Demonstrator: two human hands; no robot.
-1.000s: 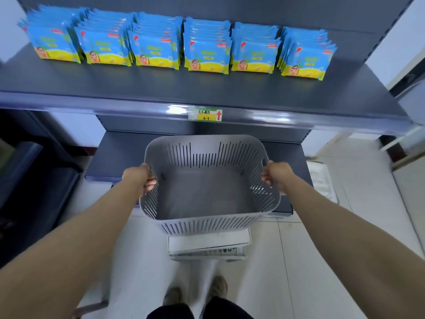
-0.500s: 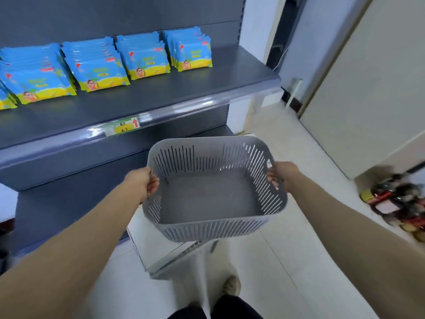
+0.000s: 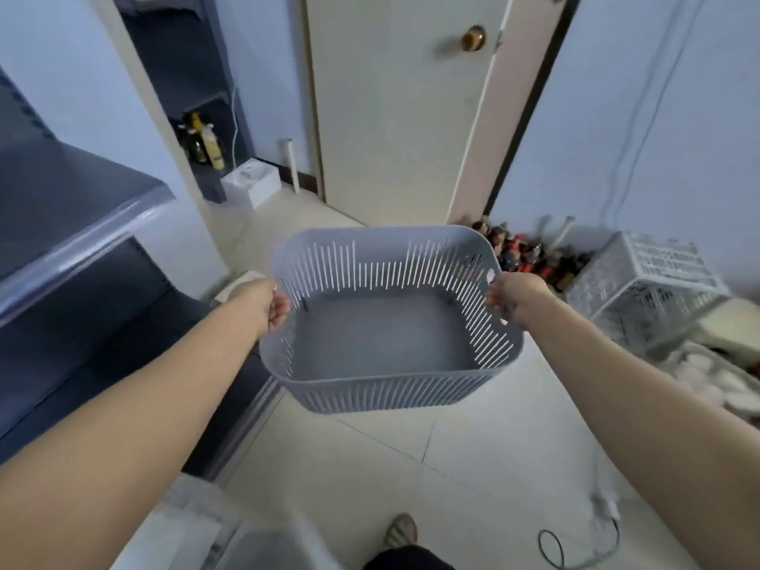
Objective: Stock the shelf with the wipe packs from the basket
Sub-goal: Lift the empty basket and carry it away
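A grey slotted plastic basket (image 3: pixel 382 388) hangs in the air in front of me, with nothing inside it. My left hand (image 3: pixel 267 304) grips its left rim and my right hand (image 3: pixel 514 300) grips its right rim by the handle hole. The dark grey shelf (image 3: pixel 78 216) shows only as a corner at the left edge. No wipe packs are in view.
A cream door (image 3: pixel 395 96) with a brass knob stands ahead. Several bottles (image 3: pixel 530 255) line the floor by the right wall, beside a white wire crate (image 3: pixel 641 290). A white box (image 3: pixel 251 185) sits near the far shelving. A cable (image 3: pixel 575 545) lies on the tiled floor.
My view has swung right, away from the shelf and its blue wipe packs, toward the door. Both hands still hold the basket the same way.
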